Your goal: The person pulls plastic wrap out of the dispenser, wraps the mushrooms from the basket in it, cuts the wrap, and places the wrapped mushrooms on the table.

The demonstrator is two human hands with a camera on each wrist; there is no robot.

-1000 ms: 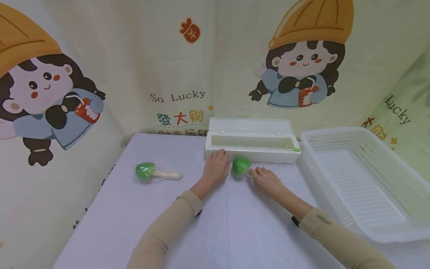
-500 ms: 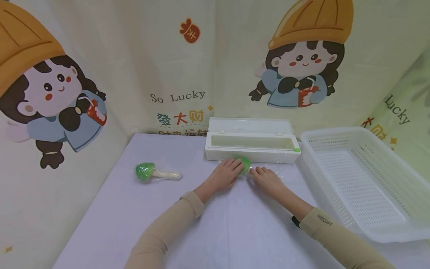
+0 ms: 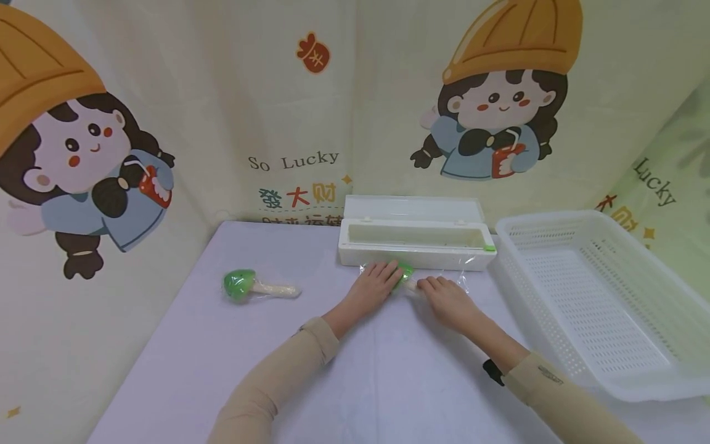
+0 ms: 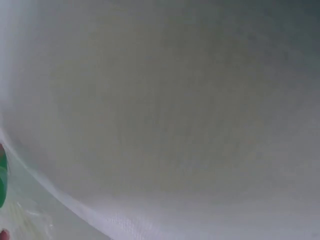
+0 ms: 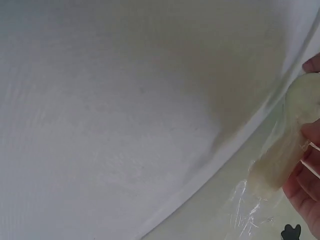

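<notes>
In front of the long white box [image 3: 413, 258], both hands hold a toy mushroom [image 3: 407, 272] with a green cap and pale stem, in clear film. My left hand [image 3: 370, 288] lies over the cap with its fingers bent round it, covering most of it. With its fingers and thumb, my right hand [image 3: 448, 302] pinches the stem [image 5: 272, 170], where film bunches and trails past the end. Loose film [image 3: 463, 280] spreads to the right. A second mushroom [image 3: 246, 285], wrapped in film, lies on its side at the left. In the left wrist view, only the cap's edge [image 4: 2, 175] shows.
The box's lid [image 3: 413, 209] stands raised at the back, and a green piece [image 3: 489, 248] sits on its right rim. To the right is a large white perforated basket [image 3: 596, 385]. A pale purple cloth [image 3: 344, 394] covers the table, with a printed curtain [image 3: 383, 111] behind.
My left hand has moved right from beside the mushroom onto its cap, which it now mostly covers. The right hand stays at the stem, shifted slightly right. The second mushroom has not moved.
</notes>
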